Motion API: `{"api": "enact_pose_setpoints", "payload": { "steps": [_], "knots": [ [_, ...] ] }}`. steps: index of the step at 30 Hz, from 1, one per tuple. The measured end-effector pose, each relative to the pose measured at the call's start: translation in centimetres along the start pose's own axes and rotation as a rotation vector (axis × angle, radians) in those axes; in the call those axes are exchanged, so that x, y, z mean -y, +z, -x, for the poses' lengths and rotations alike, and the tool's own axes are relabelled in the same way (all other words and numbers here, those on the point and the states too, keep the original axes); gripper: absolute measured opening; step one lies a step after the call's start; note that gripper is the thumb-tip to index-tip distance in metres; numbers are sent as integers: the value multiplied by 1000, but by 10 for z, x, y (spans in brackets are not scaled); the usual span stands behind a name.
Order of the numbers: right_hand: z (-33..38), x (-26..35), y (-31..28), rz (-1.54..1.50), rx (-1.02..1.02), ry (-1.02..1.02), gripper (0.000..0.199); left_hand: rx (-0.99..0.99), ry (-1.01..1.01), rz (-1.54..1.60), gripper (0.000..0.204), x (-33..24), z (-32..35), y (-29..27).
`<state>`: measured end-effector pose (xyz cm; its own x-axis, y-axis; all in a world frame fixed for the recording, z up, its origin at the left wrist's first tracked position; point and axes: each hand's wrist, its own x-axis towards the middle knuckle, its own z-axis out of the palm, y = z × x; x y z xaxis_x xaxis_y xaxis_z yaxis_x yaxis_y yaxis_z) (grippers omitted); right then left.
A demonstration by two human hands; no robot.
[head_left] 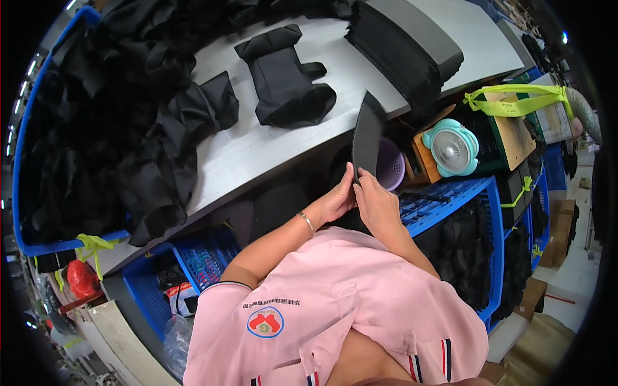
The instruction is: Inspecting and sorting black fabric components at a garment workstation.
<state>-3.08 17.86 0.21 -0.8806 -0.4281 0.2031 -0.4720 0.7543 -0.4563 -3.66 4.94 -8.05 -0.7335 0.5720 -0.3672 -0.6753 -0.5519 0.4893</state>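
Note:
Both hands meet in front of my body at the table's near edge. My left hand and my right hand pinch the lower end of a thin, flat black panel, which stands up from my fingers toward the table. On the grey table lies a black sewn fabric piece with padded ends and a small side loop. Beyond the panel, at the table's right, is a thick stack of similar black panels.
A blue-rimmed crate heaped with black fabric pieces fills the left. To the right are a purple basket, a turquoise fan and a blue crate of black goods. Another blue crate stands below the table at left.

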Motion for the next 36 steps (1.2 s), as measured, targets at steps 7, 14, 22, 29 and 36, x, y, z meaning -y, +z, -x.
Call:
{"api": "enact_pose_setpoints", "payload": {
  "steps": [7, 14, 22, 29, 36],
  "knots": [
    [31, 10, -36, -535, 122, 218, 16, 193, 246, 176, 69, -31, 2, 26],
    [19, 10, -15, -403, -211, 221, 19, -105, 312, 194, 37, -56, 20, 38],
    [3, -9, 13, -913, 104, 390, 33, -407, 533, -397, 37, -51, 40, 33],
    [-2, -34, 4, -1248, 243, 387, 36, -1199, 1037, -1085, 30, -80, 50, -46],
    [-26, -30, 19, -1311, 421, 426, 39, -1088, 1072, -925, 16, -139, 37, -59]
  ]
}}
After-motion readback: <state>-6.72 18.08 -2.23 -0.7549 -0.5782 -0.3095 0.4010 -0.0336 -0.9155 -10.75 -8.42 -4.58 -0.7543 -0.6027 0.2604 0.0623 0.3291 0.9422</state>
